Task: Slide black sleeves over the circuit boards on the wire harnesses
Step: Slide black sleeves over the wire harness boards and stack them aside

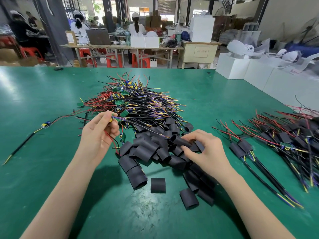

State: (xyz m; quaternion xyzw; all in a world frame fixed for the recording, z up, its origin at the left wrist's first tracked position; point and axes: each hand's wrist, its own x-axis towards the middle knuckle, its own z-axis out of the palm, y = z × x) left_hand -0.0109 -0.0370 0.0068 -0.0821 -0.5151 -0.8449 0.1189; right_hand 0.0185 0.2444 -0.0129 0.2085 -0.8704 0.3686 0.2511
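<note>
My left hand (99, 131) pinches a wire harness (138, 125) at its small circuit board, the black cable running right toward the sleeves. My right hand (205, 148) holds a black sleeve (181, 140) on top of the heap of loose black sleeves (146, 152), and the cable's tip lies at that sleeve's mouth. Behind the hands is a large pile of unsleeved harnesses (136, 100) with green boards. To the right lie harnesses with sleeves on them (279, 140).
A single harness (34, 133) lies alone at the left on the green table (43, 169). White boxes (241, 69) stand at the table's far right. People work at benches in the background.
</note>
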